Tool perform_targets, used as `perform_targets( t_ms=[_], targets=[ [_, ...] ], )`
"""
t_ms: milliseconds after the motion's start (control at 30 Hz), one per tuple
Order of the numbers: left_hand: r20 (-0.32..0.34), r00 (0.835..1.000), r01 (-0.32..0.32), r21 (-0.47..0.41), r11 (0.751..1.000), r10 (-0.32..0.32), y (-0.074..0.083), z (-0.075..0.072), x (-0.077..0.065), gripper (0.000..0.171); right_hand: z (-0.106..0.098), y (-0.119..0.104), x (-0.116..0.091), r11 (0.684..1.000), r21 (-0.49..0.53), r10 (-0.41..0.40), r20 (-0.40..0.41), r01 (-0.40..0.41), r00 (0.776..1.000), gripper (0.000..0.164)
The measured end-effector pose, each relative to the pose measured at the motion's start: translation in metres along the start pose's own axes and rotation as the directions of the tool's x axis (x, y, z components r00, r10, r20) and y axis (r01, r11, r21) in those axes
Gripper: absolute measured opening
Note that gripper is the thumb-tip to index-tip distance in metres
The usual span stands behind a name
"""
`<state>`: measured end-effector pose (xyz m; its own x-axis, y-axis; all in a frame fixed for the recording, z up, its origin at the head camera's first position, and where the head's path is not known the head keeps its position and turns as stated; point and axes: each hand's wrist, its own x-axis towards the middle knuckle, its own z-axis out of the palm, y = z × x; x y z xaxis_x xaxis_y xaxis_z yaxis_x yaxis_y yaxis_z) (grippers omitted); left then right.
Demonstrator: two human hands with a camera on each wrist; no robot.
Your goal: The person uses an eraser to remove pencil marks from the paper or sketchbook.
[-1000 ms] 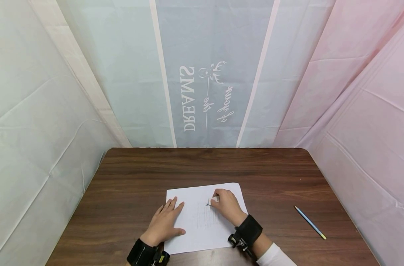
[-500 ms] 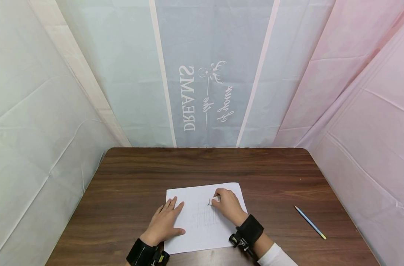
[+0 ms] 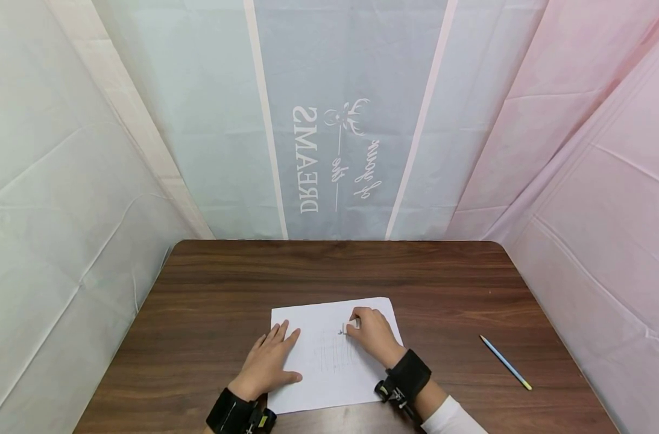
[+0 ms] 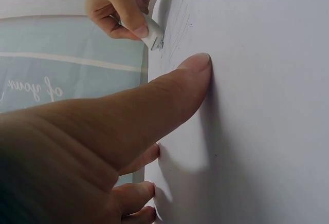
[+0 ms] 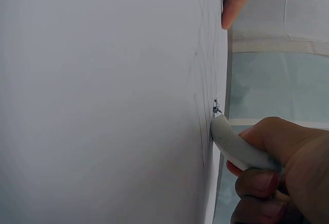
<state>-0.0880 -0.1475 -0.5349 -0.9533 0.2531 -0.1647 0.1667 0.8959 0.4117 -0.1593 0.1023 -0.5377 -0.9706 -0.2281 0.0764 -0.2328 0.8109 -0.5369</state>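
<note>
A white sheet of paper lies on the wooden table, marked with thin pencil lines. My left hand rests on its left part with fingers spread and straight. My right hand pinches a white eraser between thumb and fingers, its tip pressed to the paper near the top of the lines. The eraser bends under the pressure in the right wrist view. Dark eraser crumbs sit right at its tip. In the left wrist view, the eraser also shows, its end smudged grey.
A blue pencil with a yellow end lies on the table to the right of the paper. Fabric curtains stand behind the table and along both sides. Each wrist wears a black strap with a camera.
My right hand has shifted slightly to the right with the eraser, and the dark crumbs at its tip have moved along with it. My left hand stays in place.
</note>
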Motion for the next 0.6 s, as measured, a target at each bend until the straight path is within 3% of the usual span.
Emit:
perform_targets(
  t_ms=[600],
  targets=[
    [0.006, 1.000, 0.004, 0.000, 1.000, -0.004, 0.0005, -0.0014, -0.0004, 0.094, -0.0030, 0.0026, -0.0005, 1.000, -0.004, -0.001, 0.001, 0.001, 1.000, 0.008]
  ],
)
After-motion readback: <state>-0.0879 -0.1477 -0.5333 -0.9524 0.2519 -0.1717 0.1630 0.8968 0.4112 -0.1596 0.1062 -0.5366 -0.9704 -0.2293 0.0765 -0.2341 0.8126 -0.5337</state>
